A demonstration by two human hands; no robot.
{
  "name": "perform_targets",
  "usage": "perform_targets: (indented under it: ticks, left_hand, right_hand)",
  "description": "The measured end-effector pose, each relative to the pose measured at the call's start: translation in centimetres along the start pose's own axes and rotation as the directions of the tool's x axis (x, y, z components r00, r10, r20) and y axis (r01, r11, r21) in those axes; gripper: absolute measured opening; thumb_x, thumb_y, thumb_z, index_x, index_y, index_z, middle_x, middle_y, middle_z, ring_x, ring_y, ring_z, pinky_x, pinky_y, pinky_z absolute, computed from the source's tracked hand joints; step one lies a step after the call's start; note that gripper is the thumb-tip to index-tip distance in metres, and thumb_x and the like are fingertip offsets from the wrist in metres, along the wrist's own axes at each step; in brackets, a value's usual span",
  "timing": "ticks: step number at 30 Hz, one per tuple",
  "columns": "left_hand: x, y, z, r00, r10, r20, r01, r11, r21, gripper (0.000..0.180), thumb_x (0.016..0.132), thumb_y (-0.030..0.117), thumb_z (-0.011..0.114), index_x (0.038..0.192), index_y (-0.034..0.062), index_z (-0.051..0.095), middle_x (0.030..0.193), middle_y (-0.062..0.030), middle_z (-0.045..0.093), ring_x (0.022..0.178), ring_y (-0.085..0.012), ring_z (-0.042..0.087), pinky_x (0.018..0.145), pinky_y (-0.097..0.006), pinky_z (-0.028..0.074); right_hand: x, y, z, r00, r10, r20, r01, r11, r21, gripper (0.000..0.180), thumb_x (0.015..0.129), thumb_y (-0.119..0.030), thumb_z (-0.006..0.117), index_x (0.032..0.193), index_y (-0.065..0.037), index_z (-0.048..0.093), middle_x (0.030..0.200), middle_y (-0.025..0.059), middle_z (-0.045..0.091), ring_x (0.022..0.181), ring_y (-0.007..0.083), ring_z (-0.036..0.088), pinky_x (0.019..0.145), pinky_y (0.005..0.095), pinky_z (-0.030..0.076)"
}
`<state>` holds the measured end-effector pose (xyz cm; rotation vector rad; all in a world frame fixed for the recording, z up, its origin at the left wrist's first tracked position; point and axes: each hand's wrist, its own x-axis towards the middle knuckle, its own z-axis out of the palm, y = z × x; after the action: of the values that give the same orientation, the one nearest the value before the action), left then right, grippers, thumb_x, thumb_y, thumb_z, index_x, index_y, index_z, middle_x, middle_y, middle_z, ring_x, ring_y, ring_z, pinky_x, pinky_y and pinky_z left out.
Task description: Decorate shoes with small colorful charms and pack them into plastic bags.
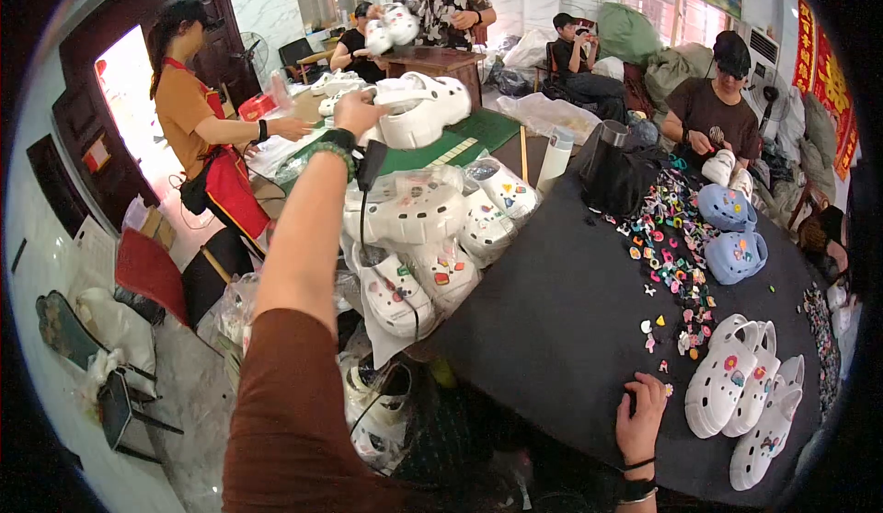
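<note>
My left hand (357, 114) is stretched far out over the green-topped table, its fingers closed at the near edge of a white clog (412, 128). Behind that clog sits another white clog (451, 99). A black strap and a cable hang from my left wrist. My right hand (641, 414) rests on the black tabletop (552, 311) with its fingers loosely bent and apart. A tiny pale charm lies at its fingertips. To its right stand several white clogs (720, 380) decorated with coloured charms.
Colourful shoe charms (676, 237) spread across the black table beside blue clogs (733, 255). Bagged white clogs (405, 209) are piled between the tables. A steel tumbler (607, 145) and a white bottle (556, 156) stand behind. Several co-workers surround the tables; one (722, 113) handles white clogs.
</note>
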<state>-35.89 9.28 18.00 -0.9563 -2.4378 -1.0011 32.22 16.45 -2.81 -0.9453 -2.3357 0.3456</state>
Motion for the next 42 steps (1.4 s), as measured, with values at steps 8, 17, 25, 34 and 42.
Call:
perform_targets:
  ticks: [8, 17, 25, 34, 42]
  left_hand:
    - [-6.5, 1.4, 7.2, 1.000, 0.019, 0.014, -0.021, 0.985, 0.170, 0.040, 0.081, 0.028, 0.066, 0.115, 0.0062, 0.065, 0.116, -0.0189, 0.063, 0.109, -0.0335, 0.059, 0.094, -0.045, 0.046]
    - [-9.7, -8.4, 7.5, 0.864, -0.497, 0.088, 0.462, 0.849, 0.256, 0.081, 0.078, 0.050, 0.065, 0.139, 0.0038, 0.039, 0.128, -0.0262, 0.053, 0.121, -0.0375, 0.051, 0.100, -0.046, 0.040]
    - [-10.9, -2.3, 5.0, 0.981, -0.038, -0.189, 0.018, 0.994, -0.109, 0.031, 0.078, 0.029, 0.068, 0.093, 0.0018, 0.068, 0.089, -0.0225, 0.066, 0.087, -0.0385, 0.063, 0.076, -0.042, 0.049]
    - [-14.9, 15.1, -2.3, 0.898, 0.296, -0.324, -0.415, 0.813, -0.407, 0.023, 0.086, 0.023, 0.066, 0.093, 0.0012, 0.066, 0.069, -0.0127, 0.061, 0.061, -0.0204, 0.056, 0.057, -0.032, 0.042]
    - [-23.3, 21.0, -1.9, 0.908, 0.062, -0.413, -0.342, 0.678, -0.651, 0.024, 0.088, 0.020, 0.066, 0.095, -0.0037, 0.064, 0.076, -0.0072, 0.063, 0.068, -0.0117, 0.051, 0.064, -0.027, 0.043]
  right_hand:
    - [0.2, 0.6, -0.5, 0.999, 0.045, -0.003, -0.045, 0.996, -0.079, 0.026, 0.073, 0.001, 0.062, 0.097, -0.004, 0.054, 0.114, 0.0149, 0.053, 0.113, 0.0350, 0.047, 0.097, 0.0470, 0.035]
    - [0.1, 0.6, -0.4, 0.999, 0.026, -0.027, -0.027, 0.998, -0.053, 0.026, 0.073, 0.002, 0.061, 0.097, -0.004, 0.054, 0.113, 0.0147, 0.053, 0.111, 0.0351, 0.048, 0.097, 0.0471, 0.035]
    - [-0.7, 1.4, -0.3, 0.997, -0.041, -0.072, 0.035, 0.996, -0.088, 0.024, 0.075, -0.001, 0.061, 0.097, -0.005, 0.054, 0.110, 0.0137, 0.054, 0.108, 0.0342, 0.049, 0.095, 0.0469, 0.037]
    - [-0.4, 1.4, -0.1, 0.990, -0.049, -0.131, 0.032, 0.991, -0.126, 0.018, 0.077, -0.004, 0.061, 0.094, -0.005, 0.057, 0.108, 0.0120, 0.057, 0.107, 0.0322, 0.050, 0.092, 0.0440, 0.038]
    - [-1.0, 2.0, 0.3, 0.984, -0.054, -0.170, 0.045, 0.997, -0.059, 0.018, 0.075, -0.004, 0.062, 0.093, -0.007, 0.059, 0.107, 0.0101, 0.059, 0.107, 0.0316, 0.051, 0.092, 0.0439, 0.039]
